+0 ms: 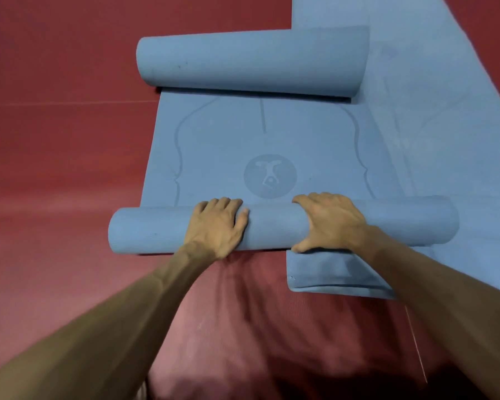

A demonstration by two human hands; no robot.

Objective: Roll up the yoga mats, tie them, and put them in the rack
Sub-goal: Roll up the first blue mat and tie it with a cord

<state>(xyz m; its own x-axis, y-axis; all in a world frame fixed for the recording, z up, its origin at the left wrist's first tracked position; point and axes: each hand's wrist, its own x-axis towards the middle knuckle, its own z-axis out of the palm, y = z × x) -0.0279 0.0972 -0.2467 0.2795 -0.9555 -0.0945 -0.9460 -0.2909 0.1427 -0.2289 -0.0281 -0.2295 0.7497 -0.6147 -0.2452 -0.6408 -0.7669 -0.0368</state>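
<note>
Where the red floor point(55, 140) meets the middle of the view, a blue mat point(272, 134) lies across it, curled at both ends. Its near roll point(272, 229) is a long even tube running left to right, and both hands are on this roll. The left hand point(217, 223) lies over the top left of centre, fingers bent down over the far side and thumb pointing right along the tube. The right hand point(329, 222) grips just right of centre, fingers wrapped over the far side and thumb tucked down against the near lower edge. The far roll point(251, 62) is thicker, sits slightly askew, and rests on the mat's flat stretch. That flat stretch between the rolls has a matte, finely textured surface with faint darker lines: wavy curves down each side, a short straight mark in the middle, and a round logo point(270, 175) with a pale figure, just beyond the hands. A second mat point(430, 82) of the same blue lies flat on the right, running away from the person; the right ends of both rolls overlap it, and one of its corners juts out under the right wrist.
</note>
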